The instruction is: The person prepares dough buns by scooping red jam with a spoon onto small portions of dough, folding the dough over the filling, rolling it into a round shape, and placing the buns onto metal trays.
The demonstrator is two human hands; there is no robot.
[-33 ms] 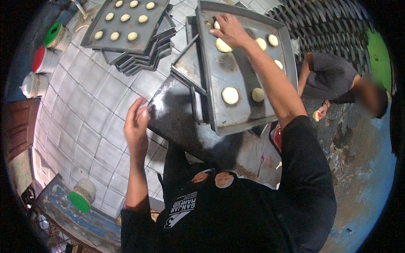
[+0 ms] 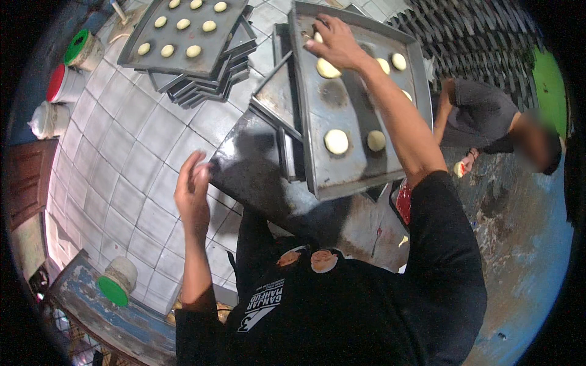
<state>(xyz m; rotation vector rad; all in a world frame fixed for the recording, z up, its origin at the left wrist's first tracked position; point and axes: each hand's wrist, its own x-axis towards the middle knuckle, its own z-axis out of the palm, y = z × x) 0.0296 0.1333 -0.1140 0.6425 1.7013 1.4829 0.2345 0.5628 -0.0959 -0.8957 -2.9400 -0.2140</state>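
A dark metal baking tray [image 2: 332, 174] with raised rims sits on top of a stack, holding several pale round dough balls. At its far left corner my right hand [image 2: 342, 46] has its thumb and fingers closed about a dough ball [image 2: 318, 36], which shows between them. Another dough ball [image 2: 328, 68] lies just below that hand, partly covered by it. Two more, one a dough ball [image 2: 336, 141] in full light, rest near the tray's close end. My left hand [image 2: 193, 189] is raised left of the stack, fingers apart and slightly blurred, holding nothing.
A second stack of trays [image 2: 204, 73] with dough balls on top stands on the tiled floor at far left. Lidded buckets [image 2: 64, 84] line the left wall. At right, another person [image 2: 482, 116] bends over a worn table [image 2: 519, 256], holding something small.
My left hand has shifted slightly left and down. The right hand keeps to the same dough ball, while the tray sits a little farther right in view.
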